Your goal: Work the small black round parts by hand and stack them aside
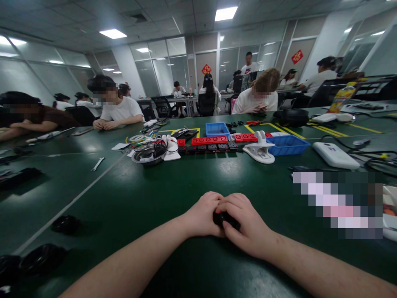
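In the middle of the near tabletop, my left hand [204, 213] and my right hand [246, 225] are pressed together around a small black object [231, 221]. Its dark rounded surface shows between my right thumb and fingers, but most of it is covered, so its kind cannot be made out. The fingers of my left hand curl against its far left side, partly under the right hand's fingertips. Both hands are closed and rest on the green table [149, 207].
Beyond my hands stand a metal bowl [149, 155], red strips [209, 140], a white clip base [260, 153] and blue bins [288, 145], [217, 129]. A wrench [98, 164] and black ring-shaped parts [43, 258] lie left; a white device [336, 155] sits right. Several people sit around.
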`<state>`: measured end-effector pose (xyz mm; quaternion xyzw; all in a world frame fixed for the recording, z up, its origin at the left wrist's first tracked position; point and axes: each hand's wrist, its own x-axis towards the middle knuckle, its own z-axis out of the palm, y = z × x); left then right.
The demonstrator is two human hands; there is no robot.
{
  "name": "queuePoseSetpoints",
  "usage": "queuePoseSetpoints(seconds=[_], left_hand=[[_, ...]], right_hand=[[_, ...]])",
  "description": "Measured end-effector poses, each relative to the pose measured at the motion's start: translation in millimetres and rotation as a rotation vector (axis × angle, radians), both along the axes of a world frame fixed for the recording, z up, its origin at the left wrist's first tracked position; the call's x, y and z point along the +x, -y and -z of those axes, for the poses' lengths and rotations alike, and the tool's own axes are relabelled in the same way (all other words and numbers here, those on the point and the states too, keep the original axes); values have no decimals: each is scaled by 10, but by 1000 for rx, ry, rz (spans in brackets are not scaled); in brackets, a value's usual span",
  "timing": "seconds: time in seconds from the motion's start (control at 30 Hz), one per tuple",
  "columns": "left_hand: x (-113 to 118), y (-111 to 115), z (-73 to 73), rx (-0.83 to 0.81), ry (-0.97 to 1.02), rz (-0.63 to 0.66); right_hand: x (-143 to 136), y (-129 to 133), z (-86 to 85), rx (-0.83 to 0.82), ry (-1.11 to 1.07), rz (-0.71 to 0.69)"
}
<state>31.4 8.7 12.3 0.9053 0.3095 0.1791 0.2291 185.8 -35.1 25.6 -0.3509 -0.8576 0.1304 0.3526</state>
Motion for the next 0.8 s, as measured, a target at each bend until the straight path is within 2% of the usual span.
queuePoseSetpoints(seconds=[0.17, 0.33, 0.47, 0.57, 0.67, 0.8], left_hand=[[-21, -37, 23, 45, -23, 98], [-40, -39, 27, 59, -53, 101], [-48, -32, 27, 50, -90, 104], [-42, -20, 49, 53, -111, 80], [-26, 1, 60, 91, -162, 58], [-2, 42, 31, 112, -157, 4]], right_hand=[[-10, 41, -53, 44, 11, -227], [7, 60, -102, 17, 38, -252], [23, 62, -84, 55, 41, -193], [25, 37, -29, 76, 65, -63], [15, 3, 20, 44, 140, 52], [0, -17, 36, 10, 176, 119]])
